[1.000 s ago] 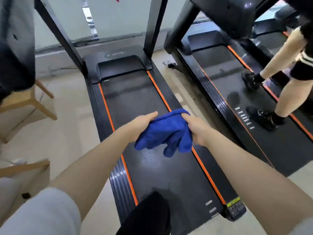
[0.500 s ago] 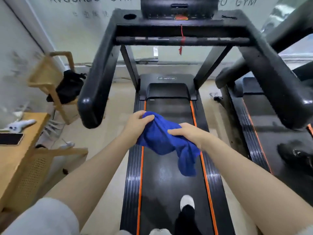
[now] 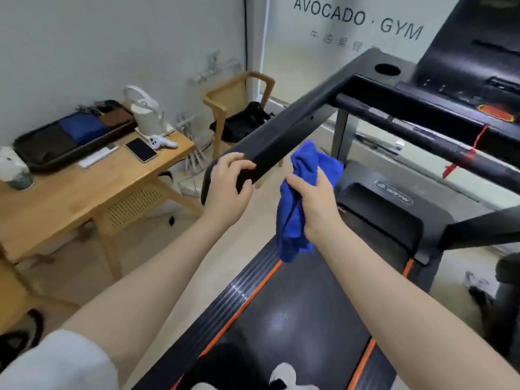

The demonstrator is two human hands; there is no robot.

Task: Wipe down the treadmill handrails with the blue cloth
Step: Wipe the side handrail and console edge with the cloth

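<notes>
"AVOCADO · GYM" wall lettering (image 3: 357,19) above treadmill handrail (image 3: 295,130)

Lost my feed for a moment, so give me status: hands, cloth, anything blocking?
Left hand grips black left handrail end. Right hand holds bunched blue cloth, beside rail. Nothing blocking.

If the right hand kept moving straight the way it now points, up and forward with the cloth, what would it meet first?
Most likely the left handrail: the blue cloth gripped in the right hand already rises to the rail's underside. Depth is unclear, so it may pass just beside it.
</notes>
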